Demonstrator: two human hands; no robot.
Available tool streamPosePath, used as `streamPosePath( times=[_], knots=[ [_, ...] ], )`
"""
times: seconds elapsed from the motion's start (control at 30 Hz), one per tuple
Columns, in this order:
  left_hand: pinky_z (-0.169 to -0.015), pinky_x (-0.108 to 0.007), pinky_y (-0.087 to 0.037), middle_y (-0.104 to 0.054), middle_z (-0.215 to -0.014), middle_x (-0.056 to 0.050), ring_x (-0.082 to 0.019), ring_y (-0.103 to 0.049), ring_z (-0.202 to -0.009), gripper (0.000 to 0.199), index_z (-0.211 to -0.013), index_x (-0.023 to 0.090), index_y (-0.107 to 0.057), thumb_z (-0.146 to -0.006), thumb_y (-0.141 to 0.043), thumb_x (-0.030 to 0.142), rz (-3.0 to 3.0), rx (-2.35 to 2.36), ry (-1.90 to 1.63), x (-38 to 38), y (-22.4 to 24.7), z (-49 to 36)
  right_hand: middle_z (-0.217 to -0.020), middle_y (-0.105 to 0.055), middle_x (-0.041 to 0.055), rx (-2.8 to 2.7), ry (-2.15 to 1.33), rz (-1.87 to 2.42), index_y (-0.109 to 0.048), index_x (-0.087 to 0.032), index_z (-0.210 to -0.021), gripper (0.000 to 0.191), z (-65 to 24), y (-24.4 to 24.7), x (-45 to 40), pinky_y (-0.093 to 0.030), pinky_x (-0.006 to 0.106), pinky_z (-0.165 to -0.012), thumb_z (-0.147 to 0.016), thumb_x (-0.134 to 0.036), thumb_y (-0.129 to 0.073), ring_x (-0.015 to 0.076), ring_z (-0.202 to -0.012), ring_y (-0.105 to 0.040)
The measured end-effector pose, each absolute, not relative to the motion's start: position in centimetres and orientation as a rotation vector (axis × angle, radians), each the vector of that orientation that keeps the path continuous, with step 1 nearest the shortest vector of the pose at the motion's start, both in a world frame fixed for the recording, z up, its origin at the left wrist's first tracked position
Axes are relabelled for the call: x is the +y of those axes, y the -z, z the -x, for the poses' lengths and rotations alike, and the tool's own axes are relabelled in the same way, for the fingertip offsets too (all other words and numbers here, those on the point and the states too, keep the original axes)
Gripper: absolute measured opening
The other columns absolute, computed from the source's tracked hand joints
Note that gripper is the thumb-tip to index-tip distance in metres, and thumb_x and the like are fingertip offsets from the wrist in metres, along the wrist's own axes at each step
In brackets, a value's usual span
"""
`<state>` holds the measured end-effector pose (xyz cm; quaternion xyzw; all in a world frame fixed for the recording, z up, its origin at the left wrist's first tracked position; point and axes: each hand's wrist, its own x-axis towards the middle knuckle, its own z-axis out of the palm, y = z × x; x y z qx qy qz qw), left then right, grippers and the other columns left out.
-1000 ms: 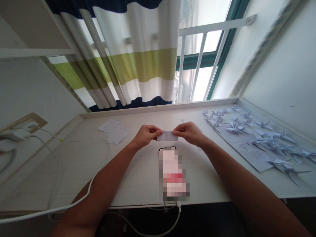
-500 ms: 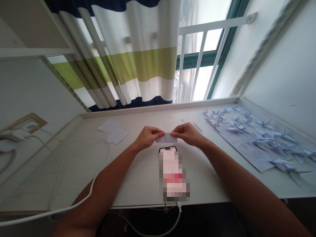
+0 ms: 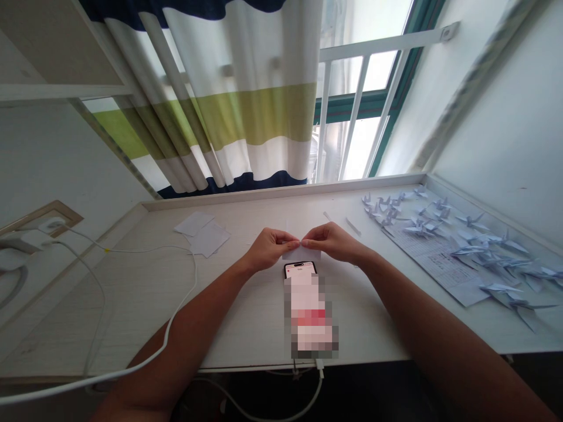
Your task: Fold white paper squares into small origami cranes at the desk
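Note:
A small folded piece of white paper (image 3: 301,254) is held by both hands just beyond the phone, over the middle of the desk. My left hand (image 3: 269,249) pinches its upper edge between thumb and fingers. From the other side, my right hand (image 3: 332,241) pinches the same edge, and the two sets of fingertips almost meet. Part of the paper is hidden behind the fingers. Directly below lies a phone (image 3: 302,271) with a lit screen, mostly blurred out, a white cable plugged into its near end.
Loose white paper squares (image 3: 210,239) lie at the left. Several folded paper cranes (image 3: 424,225) spread over the right side, some on a printed sheet (image 3: 433,266). Thin paper strips (image 3: 353,226) rest behind my right hand. A white cable (image 3: 196,272) crosses my left forearm.
Both hands have drawn closer together along the paper's upper edge. The paper has come slightly nearer to the phone. Cranes and loose squares have stayed put.

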<state>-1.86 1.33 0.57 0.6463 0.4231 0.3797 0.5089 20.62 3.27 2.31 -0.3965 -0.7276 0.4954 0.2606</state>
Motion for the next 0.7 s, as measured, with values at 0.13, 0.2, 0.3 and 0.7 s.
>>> streamPosePath(
  times=[0.13, 0.2, 0.3, 0.7],
  knots=[
    [-0.062, -0.028, -0.049, -0.077, -0.081, -0.011, -0.018, -0.067, -0.068, 0.037, -0.090, 0.012, -0.081, -0.075, -0.081, 0.046, -1.544, 1.030, -0.921, 1.1, -0.8, 1.7, -0.074, -0.074, 0.0075, -1.941, -1.278, 1.043, -0.078, -0.014, -0.081, 0.041, -20.0, -2.1, 3.0, -0.047, 0.029, -0.059, -0.079, -0.055, -0.073, 0.0170, -0.066, -0.062],
    [-0.060, -0.027, -0.048, -0.076, -0.078, -0.010, -0.017, -0.065, -0.065, 0.038, -0.089, 0.012, -0.080, -0.076, -0.080, 0.047, -1.560, 1.050, -0.936, 1.1, -0.9, 1.7, -0.072, -0.073, 0.0067, -1.930, -1.236, 1.020, -0.078, -0.015, -0.080, 0.040, -19.6, -2.1, 2.8, -0.046, 0.029, -0.058, -0.079, -0.055, -0.072, 0.0167, -0.065, -0.062],
    [-0.059, -0.026, -0.046, -0.075, -0.077, -0.009, -0.016, -0.063, -0.064, 0.037, -0.087, 0.012, -0.079, -0.077, -0.078, 0.048, -1.601, 1.033, -0.965, 1.2, -1.0, 1.7, -0.072, -0.073, 0.0066, -1.934, -1.190, 1.016, -0.077, -0.015, -0.081, 0.038, -19.3, -2.3, 2.4, -0.046, 0.028, -0.057, -0.082, -0.052, -0.070, 0.0170, -0.065, -0.062],
    [-0.055, -0.027, -0.052, -0.072, -0.069, -0.007, -0.014, -0.062, -0.058, 0.044, -0.085, 0.010, -0.078, -0.070, -0.083, 0.051, -1.456, 1.064, -1.020, 1.8, -0.9, 2.2, -0.078, -0.077, 0.0078, -1.962, -1.049, 1.145, -0.077, -0.017, -0.079, 0.028, -20.0, -2.5, 2.7, -0.051, 0.032, -0.065, -0.084, -0.043, -0.068, 0.0212, -0.072, -0.068]
  ],
)
